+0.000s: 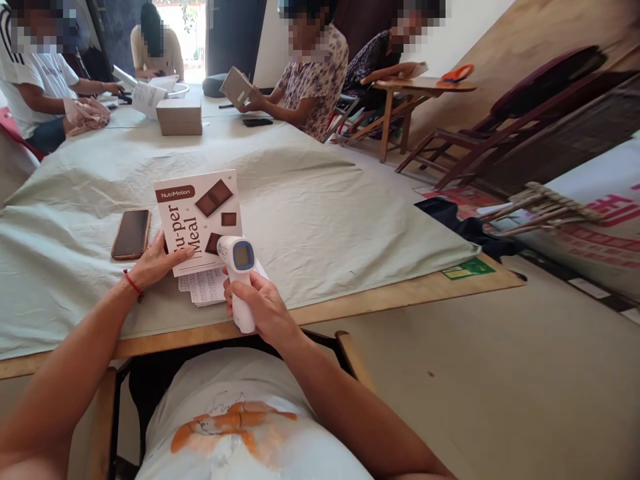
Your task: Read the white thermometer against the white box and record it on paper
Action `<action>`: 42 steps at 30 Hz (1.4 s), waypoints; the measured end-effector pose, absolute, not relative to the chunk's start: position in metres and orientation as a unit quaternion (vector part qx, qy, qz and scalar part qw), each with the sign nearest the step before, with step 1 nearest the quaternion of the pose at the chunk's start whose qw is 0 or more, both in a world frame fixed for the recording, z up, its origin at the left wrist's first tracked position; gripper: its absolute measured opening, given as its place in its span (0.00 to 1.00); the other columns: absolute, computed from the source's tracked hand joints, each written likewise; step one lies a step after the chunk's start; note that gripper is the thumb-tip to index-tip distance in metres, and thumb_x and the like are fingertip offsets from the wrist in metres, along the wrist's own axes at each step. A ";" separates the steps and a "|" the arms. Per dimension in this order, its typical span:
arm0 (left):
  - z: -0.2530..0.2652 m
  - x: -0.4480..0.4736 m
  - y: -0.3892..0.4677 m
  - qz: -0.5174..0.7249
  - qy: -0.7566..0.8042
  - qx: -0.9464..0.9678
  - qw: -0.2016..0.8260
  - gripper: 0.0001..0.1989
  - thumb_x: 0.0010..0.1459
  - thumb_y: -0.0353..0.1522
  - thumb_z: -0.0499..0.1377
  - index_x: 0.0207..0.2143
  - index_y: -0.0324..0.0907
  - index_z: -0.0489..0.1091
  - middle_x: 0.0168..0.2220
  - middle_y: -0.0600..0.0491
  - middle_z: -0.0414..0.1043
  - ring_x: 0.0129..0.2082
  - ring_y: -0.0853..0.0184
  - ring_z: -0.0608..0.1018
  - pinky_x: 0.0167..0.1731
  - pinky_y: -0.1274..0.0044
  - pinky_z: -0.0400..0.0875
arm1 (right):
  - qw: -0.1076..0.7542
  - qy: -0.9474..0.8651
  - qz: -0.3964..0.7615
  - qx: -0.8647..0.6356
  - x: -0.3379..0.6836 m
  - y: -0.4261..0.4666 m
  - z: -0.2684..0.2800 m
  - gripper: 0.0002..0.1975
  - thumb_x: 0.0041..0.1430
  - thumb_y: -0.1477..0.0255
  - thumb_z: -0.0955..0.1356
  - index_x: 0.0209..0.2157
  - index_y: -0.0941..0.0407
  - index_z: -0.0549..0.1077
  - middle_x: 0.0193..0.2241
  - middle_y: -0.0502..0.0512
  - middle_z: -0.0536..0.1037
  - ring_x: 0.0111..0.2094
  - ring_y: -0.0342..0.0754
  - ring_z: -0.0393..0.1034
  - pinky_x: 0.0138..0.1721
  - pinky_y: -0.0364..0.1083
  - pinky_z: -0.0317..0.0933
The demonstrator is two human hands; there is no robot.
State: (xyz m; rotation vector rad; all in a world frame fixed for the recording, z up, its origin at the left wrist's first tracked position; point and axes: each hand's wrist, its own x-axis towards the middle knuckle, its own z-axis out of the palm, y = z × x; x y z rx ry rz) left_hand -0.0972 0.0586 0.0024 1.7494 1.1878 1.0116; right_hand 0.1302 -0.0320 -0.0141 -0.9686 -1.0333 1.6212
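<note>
My left hand (159, 261) grips the lower left side of a white and brown NutriMotion box (197, 207), its thumb lying across the front. The box is tilted up, with chocolate pieces printed on it. In my right hand (263, 303) is a white handheld infrared thermometer (243, 293), held upright by its handle just in front of the box's lower right corner. Its blue-rimmed screen faces me and looks blank. Printed paper sheets (203, 288) lie on the cloth below the box, partly hidden by it and by my right hand. Left of the box lies a smartphone (131, 235).
A pale cloth (310, 200) covers the table. Farther back stand brown boxes (179, 118), and a dark phone (257, 122) lies nearby. Several people sit around the far side; one person (315, 80) holds a box. Chairs (500, 127) and a wooden side table (425, 85) stand at right.
</note>
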 end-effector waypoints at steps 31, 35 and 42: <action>0.002 -0.100 0.060 0.386 0.463 0.693 0.395 0.33 0.51 0.54 0.71 0.50 0.41 0.73 0.52 0.42 0.79 0.53 0.47 0.79 0.52 0.59 0.76 | 0.484 -0.409 0.672 -0.383 0.115 -0.026 -0.018 0.21 0.44 0.53 0.76 0.36 0.51 0.73 0.24 0.45 0.69 0.22 0.42 0.61 0.24 0.45 0.58; 0.004 -0.102 0.062 0.387 0.473 0.696 0.377 0.32 0.50 0.54 0.71 0.48 0.42 0.74 0.52 0.43 0.79 0.54 0.45 0.79 0.51 0.60 0.77 | 0.478 -0.411 0.675 -0.384 0.123 -0.030 -0.013 0.20 0.44 0.56 0.76 0.34 0.53 0.73 0.23 0.45 0.70 0.22 0.42 0.61 0.24 0.45 0.58; 0.009 -0.101 0.062 0.382 0.464 0.705 0.376 0.31 0.51 0.54 0.71 0.49 0.45 0.75 0.52 0.45 0.80 0.53 0.46 0.80 0.52 0.60 0.78 | 0.528 -0.395 0.610 -0.439 0.165 -0.031 -0.009 0.18 0.44 0.56 0.76 0.30 0.53 0.72 0.21 0.46 0.69 0.21 0.42 0.60 0.22 0.44 0.56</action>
